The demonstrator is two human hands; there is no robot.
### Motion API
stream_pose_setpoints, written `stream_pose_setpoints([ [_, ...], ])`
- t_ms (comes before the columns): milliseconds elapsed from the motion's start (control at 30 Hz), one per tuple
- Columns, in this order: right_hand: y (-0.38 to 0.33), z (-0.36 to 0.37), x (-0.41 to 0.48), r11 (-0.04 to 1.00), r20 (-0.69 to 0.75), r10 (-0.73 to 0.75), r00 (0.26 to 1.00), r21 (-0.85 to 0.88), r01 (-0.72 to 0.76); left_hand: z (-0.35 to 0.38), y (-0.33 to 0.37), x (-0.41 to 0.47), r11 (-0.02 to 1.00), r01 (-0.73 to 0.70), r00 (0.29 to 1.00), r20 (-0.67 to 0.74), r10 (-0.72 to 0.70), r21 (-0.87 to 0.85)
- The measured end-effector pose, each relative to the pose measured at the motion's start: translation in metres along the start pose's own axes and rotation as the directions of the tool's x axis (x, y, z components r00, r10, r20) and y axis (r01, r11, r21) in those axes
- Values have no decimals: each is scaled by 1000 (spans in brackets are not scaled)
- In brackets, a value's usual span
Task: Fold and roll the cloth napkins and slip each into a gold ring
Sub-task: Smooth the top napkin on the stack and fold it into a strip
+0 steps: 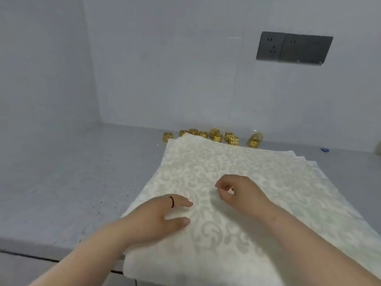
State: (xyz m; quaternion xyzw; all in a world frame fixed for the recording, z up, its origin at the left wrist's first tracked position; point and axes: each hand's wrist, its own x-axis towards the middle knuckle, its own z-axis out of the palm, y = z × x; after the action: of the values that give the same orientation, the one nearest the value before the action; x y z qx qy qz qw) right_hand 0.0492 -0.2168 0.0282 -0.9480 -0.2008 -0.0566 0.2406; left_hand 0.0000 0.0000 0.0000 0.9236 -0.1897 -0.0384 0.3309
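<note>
Top napkin lies flat on the stack on the surface, directly under both hands; left hand rests on it, fingers straight, right hand hovers loosely curled, holding nothing, gold rings lined up beyond the far edge

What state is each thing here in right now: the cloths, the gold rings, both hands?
Top napkin: spread flat, unfolded, on a stack of others.
Gold rings: loose cluster by the wall, none holding a napkin.
Left hand: fingers straight, resting on the napkin.
Right hand: over the napkin, fingers curled; any pinch of cloth unclear.
Wall sockets: nothing plugged in.
</note>
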Motion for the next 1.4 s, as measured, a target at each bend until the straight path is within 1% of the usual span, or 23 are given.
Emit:
stream_pose_setpoints([
  [33,0,3,-8,1000,25,14,1000,-4,-14,5,3,-2,998,-2,996,90,-3,64],
  [67,-1,4,-13,1000,27,28,999,2,-28,9,2,-1,989,32,986,157,-55,141],
  [100,1,7,-19,999,32,35,999,1,-35,16,1,-1,975,36,982,173,-75,220],
  [133,3,11,-24,999,45,40,998,-12,-39,20,-3,0,953,-20,985,171,-33,301],
  [233,7,15,-24,998,84,56,995,-22,-54,22,-9,10,922,-49,983,181,-23,385],
  [267,8,16,-21,999,83,42,996,-30,-40,19,-10,13,914,-62,984,178,-12,402],
  [433,3,17,-8,1000,195,6,981,-28,0,7,-19,38,902,-5,986,152,-67,431],
  [500,2,19,-8,1000,211,-21,977,-9,23,5,-26,50,898,12,984,157,-90,440],
  [567,0,20,-14,996,192,-84,978,19,82,2,-32,60,892,13,984,152,-91,452],
  [600,-2,19,-19,993,205,-115,972,31,111,0,-35,65,892,21,983,152,-101,452],
  [700,-6,14,-40,975,321,-218,922,108,193,-2,-40,78,895,58,988,105,-117,443],
  [767,-2,16,-52,956,344,-292,892,87,279,-1,-42,82,901,53,992,84,-99,431],
  [833,5,25,-58,936,286,-351,892,67,347,1,-44,83,909,50,994,69,-87,415],
  [900,7,33,-58,923,192,-381,904,16,385,3,-45,83,923,56,997,25,-70,380],
  [967,7,36,-58,922,131,-385,914,15,386,5,-44,80,938,64,998,-36,-55,340],
  [1033,5,34,-54,936,111,-349,930,82,342,4,-43,76,963,94,992,-101,-70,252],
  [1100,7,32,-51,937,117,-341,933,124,327,2,-41,72,980,114,986,-141,-91,160],
  [1133,8,31,-51,947,137,-307,942,141,288,1,-40,69,985,109,985,-146,-89,136],
  [1200,9,30,-51,958,173,-231,957,215,192,0,-36,61,994,93,988,-130,-84,63],
  [1267,12,32,-52,955,161,-186,969,261,139,-2,-26,46,993,81,994,-66,-87,-89],
  [1300,13,31,-52,952,148,-156,977,288,108,-4,-20,36,988,60,998,-22,-64,-143],
  [1333,13,29,-51,943,136,-127,983,323,77,-7,-12,26,986,43,998,41,-37,-161],
  [1400,13,25,-46,931,119,-73,990,365,24,-8,-2,10,996,68,981,186,-58,-49],
])
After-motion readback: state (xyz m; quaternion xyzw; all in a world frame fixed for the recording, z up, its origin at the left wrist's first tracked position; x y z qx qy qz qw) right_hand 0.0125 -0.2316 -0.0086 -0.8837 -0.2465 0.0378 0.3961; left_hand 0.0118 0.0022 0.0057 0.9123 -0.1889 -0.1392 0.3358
